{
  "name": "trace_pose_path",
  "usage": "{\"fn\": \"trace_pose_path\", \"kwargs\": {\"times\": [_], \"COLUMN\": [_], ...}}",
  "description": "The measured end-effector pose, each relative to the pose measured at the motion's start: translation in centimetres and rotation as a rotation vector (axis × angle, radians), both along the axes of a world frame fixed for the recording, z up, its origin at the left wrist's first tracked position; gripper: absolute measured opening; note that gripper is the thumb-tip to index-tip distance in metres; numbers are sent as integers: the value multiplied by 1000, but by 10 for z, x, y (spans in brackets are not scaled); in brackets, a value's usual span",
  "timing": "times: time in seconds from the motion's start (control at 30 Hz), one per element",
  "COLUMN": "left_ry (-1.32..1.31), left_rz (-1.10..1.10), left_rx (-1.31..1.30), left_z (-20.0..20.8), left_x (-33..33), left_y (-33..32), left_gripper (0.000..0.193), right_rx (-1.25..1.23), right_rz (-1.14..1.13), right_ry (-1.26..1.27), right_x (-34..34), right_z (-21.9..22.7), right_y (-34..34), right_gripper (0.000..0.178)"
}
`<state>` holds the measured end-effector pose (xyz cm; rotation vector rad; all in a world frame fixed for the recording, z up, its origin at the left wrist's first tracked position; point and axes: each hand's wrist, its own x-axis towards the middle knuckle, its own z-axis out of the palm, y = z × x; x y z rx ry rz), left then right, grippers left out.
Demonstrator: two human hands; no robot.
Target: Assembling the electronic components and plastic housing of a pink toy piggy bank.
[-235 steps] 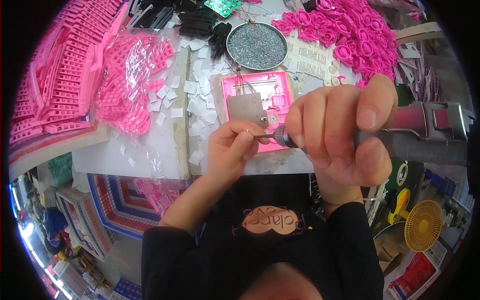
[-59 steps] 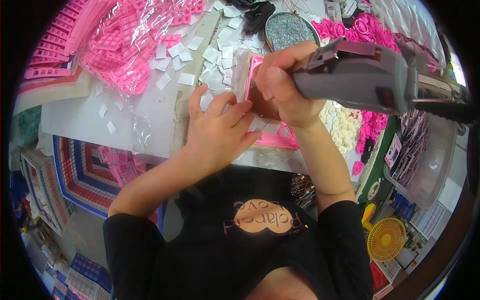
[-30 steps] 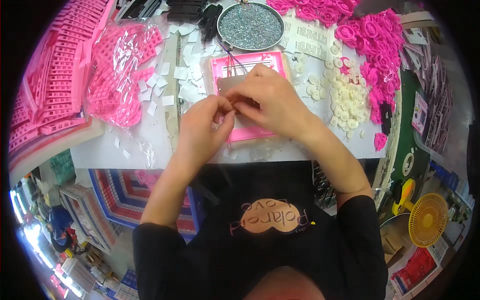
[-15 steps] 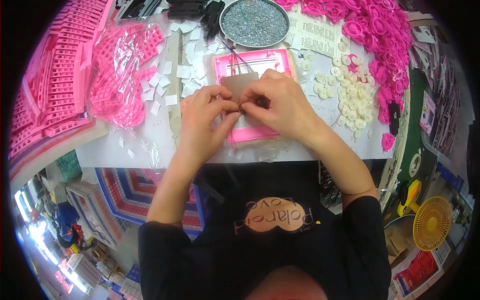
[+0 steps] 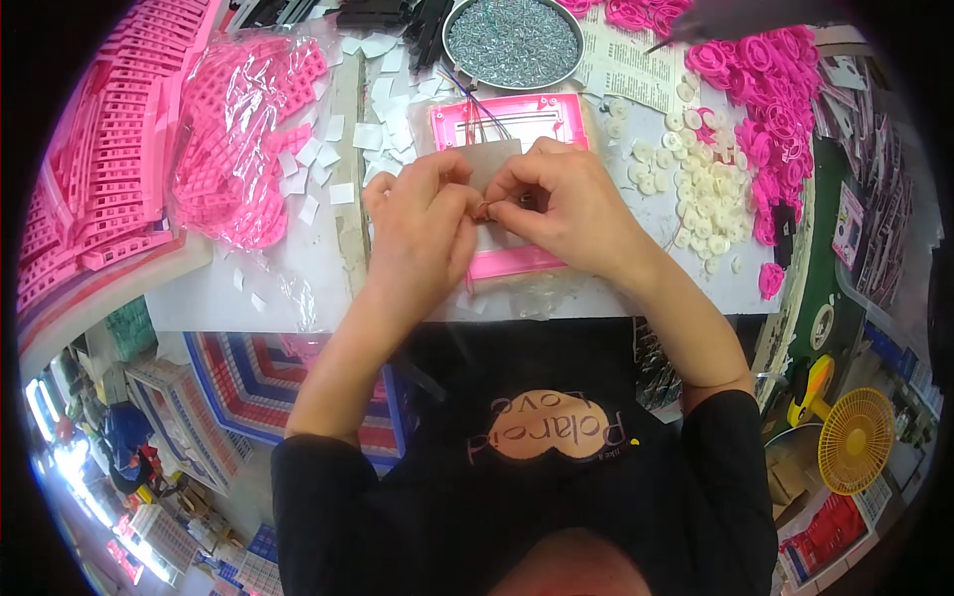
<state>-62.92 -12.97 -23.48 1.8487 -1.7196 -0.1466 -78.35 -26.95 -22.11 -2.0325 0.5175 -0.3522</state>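
Note:
Over a pink plastic frame (image 5: 517, 264), my left hand (image 5: 419, 233) and my right hand (image 5: 571, 207) meet fingertip to fingertip. Both are closed in a pinch on what looks like the end of a thin wire (image 5: 484, 211), mostly covered by the fingers. A flat grey-brown plate (image 5: 489, 157) lies in the frame under my fingers. Dark and reddish wires (image 5: 475, 104) rise from the frame's far side, and a thin red strand hangs below my left hand. Cloudy plastic wrap (image 5: 537, 300) sits beneath the frame.
Beyond the frame stands a round metal pan (image 5: 512, 45) of small screws. Pink parts (image 5: 760, 129) and white discs (image 5: 711, 204) are heaped to the right. A bag of pink grids (image 5: 243, 149) and white paper squares (image 5: 341, 193) lie left. A dark pointed object (image 5: 735, 20) juts in at top right.
My left hand has turned and closed in, its fingers now bunched against the right fingertips. The dark pointed object has come into view at top right. The view has shifted slightly.

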Motion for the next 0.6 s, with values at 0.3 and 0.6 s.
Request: {"fn": "trace_pose_path", "kwargs": {"times": [0.3, 0.6], "left_ry": [58, 164], "left_rz": [87, 82], "left_rx": [8, 20], "left_z": [8, 3], "left_x": [-4, -7], "left_y": [4, 5], "left_gripper": [16, 16], "right_rx": [-61, -63], "right_rz": [-27, -2], "right_ry": [26, -7], "right_x": [-1, -2], "right_z": [4, 2], "right_y": [1, 0], "right_gripper": [7, 10]}}
